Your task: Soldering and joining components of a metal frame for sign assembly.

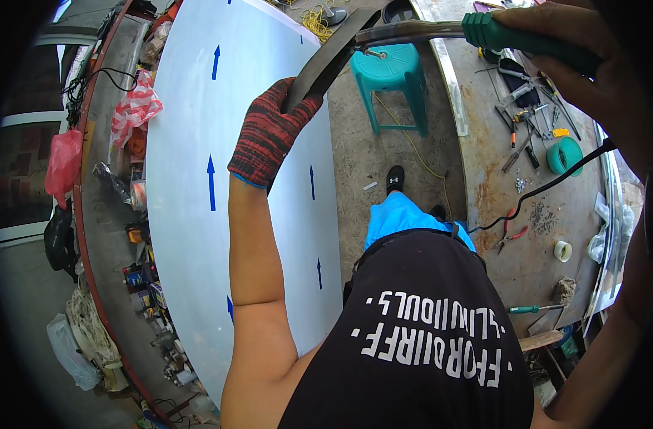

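Observation:
My left hand (273, 132), in a red and black knit glove, is closed on a long dark metal strip (319, 71) that slants up to the right above a pale blue-white sheet with blue arrows (183, 143). My bare right hand (584, 43) grips the green handle of a metal tool (498, 32) at the upper right. The tool's head meets the strip near its upper end, where a small silver piece (375, 53) sticks out; exactly how they join is unclear.
A teal plastic stool (391, 64) stands beside the sheet. The rusty workbench (483, 179) at right holds scattered hand tools, a green tub (564, 154) and red pliers (513, 229). A black cable crosses it. Plastic bags (62, 171) and clutter line the left side.

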`<state>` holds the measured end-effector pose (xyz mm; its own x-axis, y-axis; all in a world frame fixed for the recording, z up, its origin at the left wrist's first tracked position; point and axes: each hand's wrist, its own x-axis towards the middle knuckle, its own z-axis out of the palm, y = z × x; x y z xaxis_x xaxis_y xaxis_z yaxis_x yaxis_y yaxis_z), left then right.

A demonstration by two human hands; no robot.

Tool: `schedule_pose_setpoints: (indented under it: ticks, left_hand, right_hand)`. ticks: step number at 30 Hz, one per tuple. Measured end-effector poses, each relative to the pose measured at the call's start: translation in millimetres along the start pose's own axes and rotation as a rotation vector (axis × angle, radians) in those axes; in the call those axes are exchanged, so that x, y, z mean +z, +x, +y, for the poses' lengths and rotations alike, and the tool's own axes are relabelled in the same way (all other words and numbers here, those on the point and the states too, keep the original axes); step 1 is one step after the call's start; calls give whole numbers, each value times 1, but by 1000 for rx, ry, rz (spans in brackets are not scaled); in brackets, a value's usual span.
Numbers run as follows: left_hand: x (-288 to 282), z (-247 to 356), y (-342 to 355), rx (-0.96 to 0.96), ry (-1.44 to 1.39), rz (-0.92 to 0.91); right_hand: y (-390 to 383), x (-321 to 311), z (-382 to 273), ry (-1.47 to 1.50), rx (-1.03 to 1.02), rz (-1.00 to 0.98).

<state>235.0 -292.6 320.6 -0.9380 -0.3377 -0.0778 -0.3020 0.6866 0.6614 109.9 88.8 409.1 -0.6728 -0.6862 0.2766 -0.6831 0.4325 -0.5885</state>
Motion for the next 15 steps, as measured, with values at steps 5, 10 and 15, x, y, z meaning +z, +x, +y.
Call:
schedule_pose_setpoints:
  ticks: [5, 10, 15]
  left_hand:
    - [1, -5, 2, 19, 4, 16]
    - [1, -5, 2, 16, 2, 7]
    - [1, -6, 2, 7, -4, 9]
  right_hand:
    - [-1, -1, 0, -5, 2, -3]
    - [-2, -2, 0, -15, 4, -10]
    - [-1, -3, -2, -23, -1, -19]
